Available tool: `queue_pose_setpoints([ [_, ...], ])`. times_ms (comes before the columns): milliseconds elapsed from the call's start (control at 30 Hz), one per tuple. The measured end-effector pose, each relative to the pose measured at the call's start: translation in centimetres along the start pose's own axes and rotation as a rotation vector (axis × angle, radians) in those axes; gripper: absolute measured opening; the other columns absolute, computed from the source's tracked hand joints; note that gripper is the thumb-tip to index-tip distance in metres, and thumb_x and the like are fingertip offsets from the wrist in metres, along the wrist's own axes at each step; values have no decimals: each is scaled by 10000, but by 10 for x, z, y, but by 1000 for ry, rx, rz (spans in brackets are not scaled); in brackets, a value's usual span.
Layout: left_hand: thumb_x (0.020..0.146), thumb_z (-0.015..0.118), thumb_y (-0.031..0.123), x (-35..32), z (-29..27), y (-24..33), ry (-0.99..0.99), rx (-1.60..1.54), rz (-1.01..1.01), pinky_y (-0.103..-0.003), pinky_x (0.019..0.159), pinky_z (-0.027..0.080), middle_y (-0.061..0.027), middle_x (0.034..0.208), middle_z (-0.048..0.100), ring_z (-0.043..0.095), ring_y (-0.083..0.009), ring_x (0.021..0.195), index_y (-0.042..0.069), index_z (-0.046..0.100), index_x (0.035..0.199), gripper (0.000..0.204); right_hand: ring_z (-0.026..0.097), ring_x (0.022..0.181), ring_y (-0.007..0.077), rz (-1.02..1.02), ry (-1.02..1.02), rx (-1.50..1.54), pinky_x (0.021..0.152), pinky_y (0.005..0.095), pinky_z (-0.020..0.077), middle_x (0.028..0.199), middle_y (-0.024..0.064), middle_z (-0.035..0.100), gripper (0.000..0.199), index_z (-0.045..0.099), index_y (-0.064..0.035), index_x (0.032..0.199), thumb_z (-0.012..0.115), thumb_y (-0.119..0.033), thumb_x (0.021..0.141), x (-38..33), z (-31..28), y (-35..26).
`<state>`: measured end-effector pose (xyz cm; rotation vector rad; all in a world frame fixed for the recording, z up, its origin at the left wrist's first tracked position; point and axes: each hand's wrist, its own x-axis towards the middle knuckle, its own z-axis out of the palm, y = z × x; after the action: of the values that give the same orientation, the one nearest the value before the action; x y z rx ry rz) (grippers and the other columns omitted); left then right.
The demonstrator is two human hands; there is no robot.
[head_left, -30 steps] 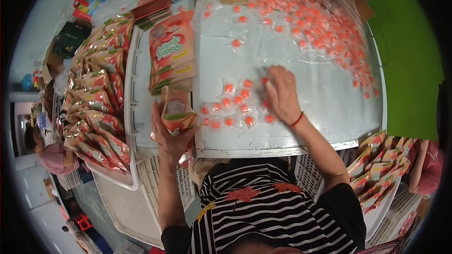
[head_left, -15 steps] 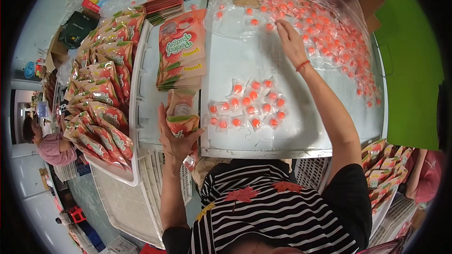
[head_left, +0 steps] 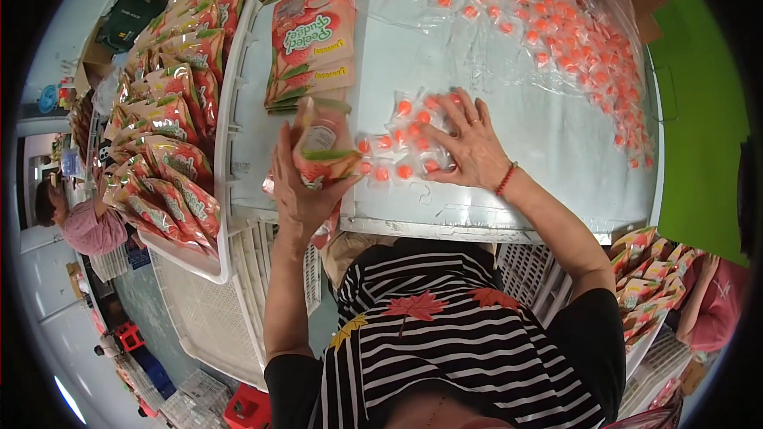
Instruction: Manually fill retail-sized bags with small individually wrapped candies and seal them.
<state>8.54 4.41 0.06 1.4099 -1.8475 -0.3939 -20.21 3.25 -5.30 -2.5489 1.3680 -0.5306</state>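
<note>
My left hand (head_left: 292, 195) is wrapped round a pink and green candy pouch (head_left: 326, 137) at the table's near edge. The pouch stands just left of a loose group of small wrapped red-orange candies (head_left: 383, 141). Over the right part of that group lies my right hand (head_left: 475, 149), palm down with fingers spread, hiding some candies beneath it. Beyond the held pouch is a stack of flat printed pouches (head_left: 314, 36). A large heap of the same candies (head_left: 584, 52) covers the far right of the white table (head_left: 509, 210), partly on clear plastic film.
To the left, a white tray (head_left: 225, 214) holds rows of filled pouches (head_left: 171, 127). More pouches (head_left: 648, 286) stand in a crate at the lower right. A green panel (head_left: 703, 135) borders the table's right side. One person (head_left: 94, 226) works at far left, another (head_left: 719, 306) at right.
My right hand has come back from the far candy heap to the near group and now covers part of it. The pouch stays in my left hand. The whole view has shifted somewhat.
</note>
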Motion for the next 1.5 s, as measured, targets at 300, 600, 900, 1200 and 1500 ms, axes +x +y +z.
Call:
queue_pose_setpoints([
  [300,545,848,396,12,12,14,-108,321,272,-459,902,388,-157,1241,471,469,-357,1072,24,375,1311,974,517,992,283,-50,249,-67,772,386,450,1038,77,553,256,618,-103,950,685,-186,717,1,19,-7],
  [600,571,808,395,21,24,2,-191,185,381,-480,948,349,-154,1253,443,440,-359,1102,31,375,1310,931,609,627,292,26,84,397,561,355,499,845,134,601,150,614,-37,872,622,-117,746,45,-49,-31],
  [900,555,814,351,20,38,6,-266,189,498,-487,962,327,-165,1237,434,436,-337,1109,28,379,1314,933,635,672,317,180,-297,30,601,395,511,731,175,626,241,615,-8,880,600,-198,733,67,-44,-45],
  [1200,539,848,423,26,52,20,-24,146,311,-483,943,348,-191,1221,451,455,-359,1093,-25,334,1322,1038,515,622,97,527,528,1322,541,255,405,804,1,561,249,563,-47,979,448,-267,965,88,-41,-54],
  [1500,501,855,324,22,57,18,67,126,324,-510,943,333,-198,1233,423,433,-371,1090,-20,311,1334,1053,521,746,104,533,668,1518,663,248,425,842,41,552,300,508,-39,980,385,-313,986,100,-49,-60],
])
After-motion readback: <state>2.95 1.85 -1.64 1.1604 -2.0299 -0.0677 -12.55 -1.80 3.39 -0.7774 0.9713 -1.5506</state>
